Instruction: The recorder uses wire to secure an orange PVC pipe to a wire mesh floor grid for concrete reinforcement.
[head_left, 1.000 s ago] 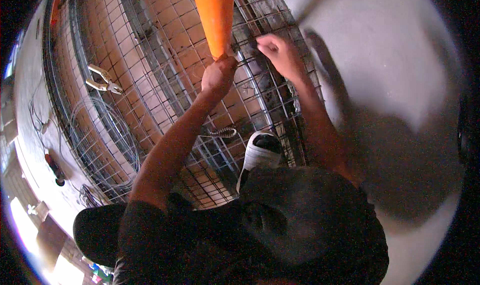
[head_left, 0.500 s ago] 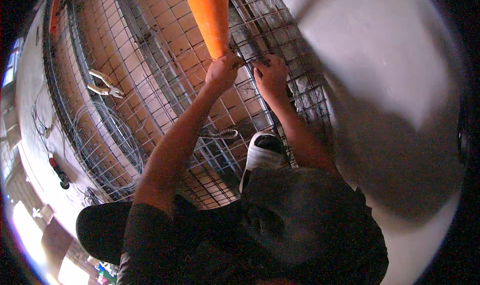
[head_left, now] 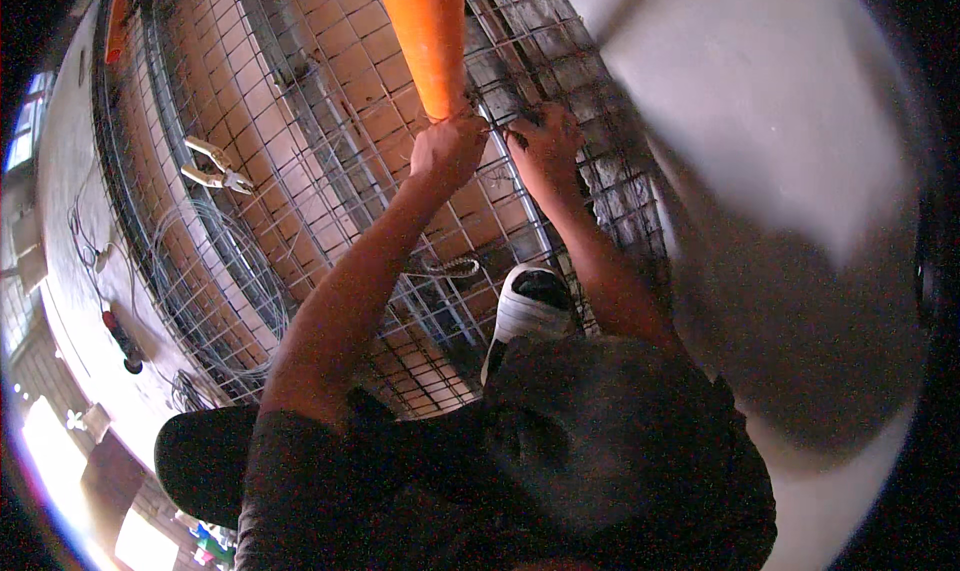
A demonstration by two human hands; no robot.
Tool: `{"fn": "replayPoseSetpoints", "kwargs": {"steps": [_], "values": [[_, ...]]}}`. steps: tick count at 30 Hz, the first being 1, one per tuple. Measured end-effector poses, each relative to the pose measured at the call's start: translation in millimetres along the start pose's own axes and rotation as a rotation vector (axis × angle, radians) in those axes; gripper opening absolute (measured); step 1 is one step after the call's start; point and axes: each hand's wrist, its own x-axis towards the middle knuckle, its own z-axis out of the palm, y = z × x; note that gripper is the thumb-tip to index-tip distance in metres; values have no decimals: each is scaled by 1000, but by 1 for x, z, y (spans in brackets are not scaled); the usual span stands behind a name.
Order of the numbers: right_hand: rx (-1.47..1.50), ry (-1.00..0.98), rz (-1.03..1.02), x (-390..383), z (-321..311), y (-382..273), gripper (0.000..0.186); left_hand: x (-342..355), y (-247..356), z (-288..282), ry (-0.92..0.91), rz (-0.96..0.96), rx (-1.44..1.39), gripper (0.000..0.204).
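Since a second ago our right hand (head_left: 545, 146) has come in from the mesh's edge to work close by our left hand (head_left: 448, 153); the upper rim of the orange pipe (head_left: 430, 46) now shows as well. Pipe: stands top-centre, wide end up toward us, lower end right at our left hand. Left fingers curled, tips hidden; we cannot tell whether they grip anything. Right fingers bent low over the wire mesh (head_left: 345, 81), in shadow; we cannot tell what, if anything, they hold. Narrow gap between the hands.

Round about: pliers (head_left: 226, 179) with pale handles, spread, lying on the mesh to our left; below them, a loose wire coil (head_left: 258, 271). One white shoe (head_left: 532, 313) of ours, below the hands.
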Motion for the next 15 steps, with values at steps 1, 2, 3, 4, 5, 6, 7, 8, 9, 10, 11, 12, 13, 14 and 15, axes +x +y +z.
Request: {"fn": "replayPoseSetpoints", "kwargs": {"steps": [1, 2, 3, 4, 5, 6, 7, 8, 9, 10, 11, 12, 13, 14, 15], "values": [[9, 0, -1, 1, 0, -5, 14, -7, -5, -6, 11, 44, 100, 20], [17, -28, -15, 4, -4, -6, 13, -12, -12, -7, 10, 47, 101, 20], [26, -55, -29, 5, -6, -6, 12, -17, -22, -11, 89, 174, 87, 19], [29, -53, -24, 5, -5, -4, 12, -24, -32, -14, 166, 302, 76, 19], [10, -66, -14, 4, -5, -1, 12, -33, -37, -25, 245, 319, -24, 23], [-9, -79, -4, 3, -5, 2, 12, -37, -50, -30, 241, 321, -18, 23], [41, -81, 30, 5, -7, -4, 11, -44, -68, -37, 294, 332, 31, 26], [45, -77, 32, 5, -7, -2, 11, -46, -79, -42, 346, 353, 73, 29], [65, -71, 17, 5, -8, 1, 11, -52, -86, -44, 283, 277, 47, 31], [92, -65, -3, 6, -6, -1, 11, -55, -98, -43, 285, 272, 57, 31], [61, -39, -31, 7, -6, -3, 11, -56, -106, -38, 216, 316, -21, 29], [66, -38, -33, 7, -5, -5, 11, -58, -115, -33, 147, 358, -100, 28], [53, -59, -11, 7, -5, -4, 11, -58, -111, -33, 145, 359, -102, 28], [40, -79, 12, 6, -5, -4, 11, -60, -107, -33, 92, 306, -108, 25], [39, -82, 13, 5, -5, -2, 11, -61, -103, -33, 40, 253, -112, 23]]}}
